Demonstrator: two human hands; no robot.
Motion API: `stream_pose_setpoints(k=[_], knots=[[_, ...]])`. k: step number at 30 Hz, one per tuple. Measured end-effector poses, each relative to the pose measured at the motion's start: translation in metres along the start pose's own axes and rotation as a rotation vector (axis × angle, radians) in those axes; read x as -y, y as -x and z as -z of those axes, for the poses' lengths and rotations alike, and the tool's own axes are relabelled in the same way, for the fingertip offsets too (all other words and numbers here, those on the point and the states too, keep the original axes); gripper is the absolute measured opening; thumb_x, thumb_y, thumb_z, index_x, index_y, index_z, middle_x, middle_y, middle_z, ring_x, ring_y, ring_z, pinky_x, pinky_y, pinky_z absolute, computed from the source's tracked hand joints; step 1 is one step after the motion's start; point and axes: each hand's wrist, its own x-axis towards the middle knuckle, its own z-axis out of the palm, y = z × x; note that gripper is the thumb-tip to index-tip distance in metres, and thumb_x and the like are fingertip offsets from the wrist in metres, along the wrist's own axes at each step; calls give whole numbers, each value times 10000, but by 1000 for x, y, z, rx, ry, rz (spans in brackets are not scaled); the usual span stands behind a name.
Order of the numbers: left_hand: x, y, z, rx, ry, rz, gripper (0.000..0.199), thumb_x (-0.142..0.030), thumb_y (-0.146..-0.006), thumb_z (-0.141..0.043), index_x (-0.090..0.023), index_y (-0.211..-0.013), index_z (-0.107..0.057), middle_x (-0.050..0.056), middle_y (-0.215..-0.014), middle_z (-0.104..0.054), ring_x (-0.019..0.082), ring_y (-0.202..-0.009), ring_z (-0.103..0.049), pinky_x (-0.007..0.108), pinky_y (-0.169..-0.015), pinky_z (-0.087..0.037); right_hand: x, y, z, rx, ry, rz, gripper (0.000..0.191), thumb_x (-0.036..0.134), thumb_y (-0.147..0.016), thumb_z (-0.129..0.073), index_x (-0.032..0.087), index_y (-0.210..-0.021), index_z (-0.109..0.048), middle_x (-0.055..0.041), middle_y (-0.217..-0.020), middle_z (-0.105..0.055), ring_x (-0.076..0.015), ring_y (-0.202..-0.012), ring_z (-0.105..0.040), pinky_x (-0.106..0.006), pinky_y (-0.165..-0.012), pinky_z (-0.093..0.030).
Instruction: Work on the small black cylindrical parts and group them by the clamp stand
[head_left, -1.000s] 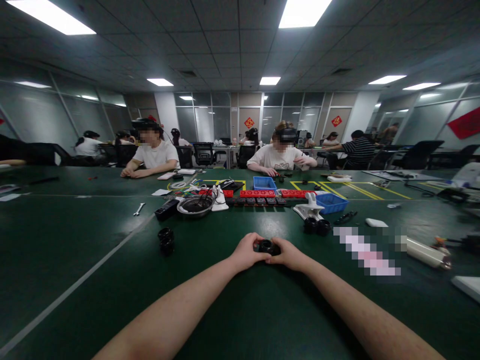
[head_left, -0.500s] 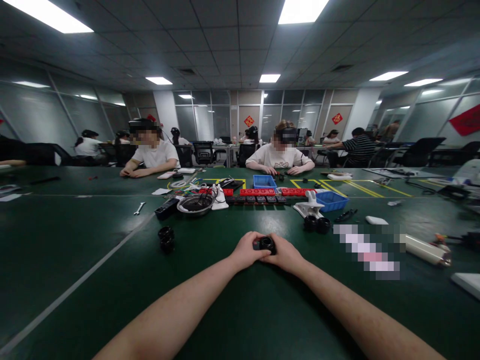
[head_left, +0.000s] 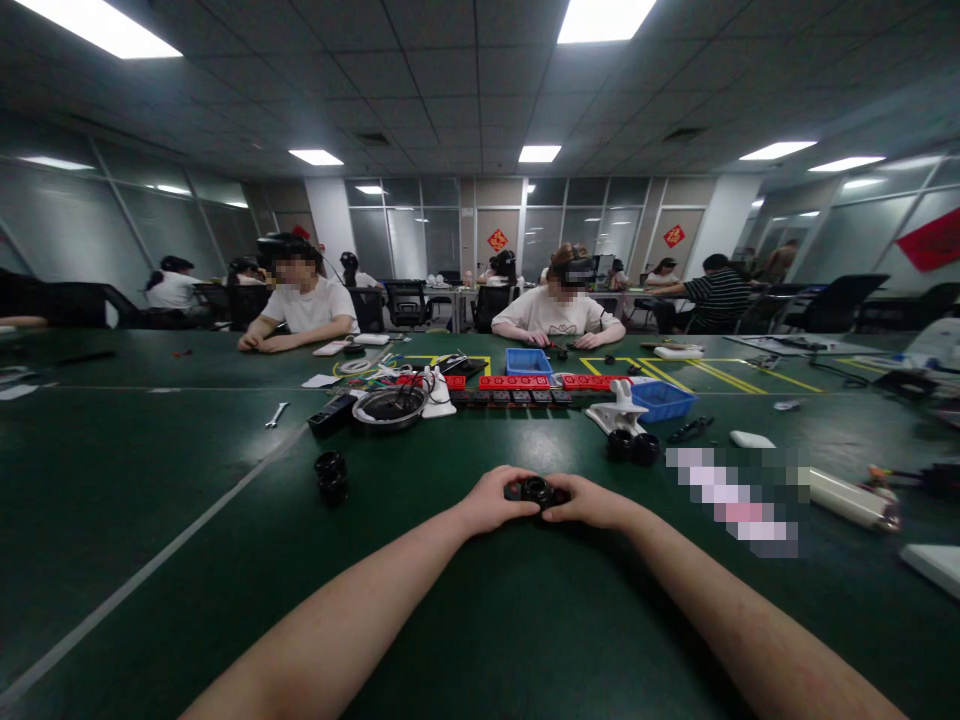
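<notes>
In front of me, just above or on the green table point(head_left: 480, 610), is a black, glossy round part point(head_left: 537, 489) with an opening in its top. My left hand point(head_left: 498, 498) is closed on its left side, thumb in front and fingers behind. On the opposite side my right hand point(head_left: 589, 502) grips it, thumb and fingers curled at its edge. Parts of its rim are covered by my fingers. To the left stand two similar black round parts point(head_left: 331, 478), close together. Another pair of black round parts point(head_left: 632, 447) sits to the right, by a white clip-like stand point(head_left: 620, 410).
Beyond my hands lie a metal bowl point(head_left: 390, 408), red power strips point(head_left: 514, 382), blue bins point(head_left: 663, 400) and a wrench point(head_left: 277, 415). A cream cylinder point(head_left: 853, 498) lies at right. Two people point(head_left: 559, 305) sit across the table.
My right hand has shifted slightly right, to the side of the black round part, so more of the part shows. The left hand has stayed nearly in place.
</notes>
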Motion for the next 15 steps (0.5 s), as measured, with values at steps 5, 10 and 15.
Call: stream_pose_setpoints(k=[5, 10, 15], knots=[[-2, 0, 0, 6, 6, 21, 429, -284, -606, -640, -200, -1016, -543, 44, -973, -549, 180, -877, -500, 299, -770, -386, 0, 0, 0, 5, -21, -11, 337, 244, -606, -610, 155, -923, -538, 7, -783, -574, -133, -692, -515, -243, -625, -394], [-1, 0, -1, 1, 3, 17, 425, -300, -605, -639, -199, -1007, -547, 44, -962, -551, 179, -866, -502, 289, -754, -390, -2, -1, 0, 4, 22, -10, 356, 253, -610, -606, 159, -945, -532, 2, -830, -571, -139, -733, -510, -249, -659, -391], [-2, 0, -3, -30, -37, 26, 421, -330, -595, -638, -191, -983, -554, 40, -918, -548, 170, -818, -505, 267, -709, -398, -7, -4, -2, -68, 131, -32, 352, 294, -585, -626, 153, -894, -535, 12, -767, -557, -135, -693, -499, -231, -599, -373]])
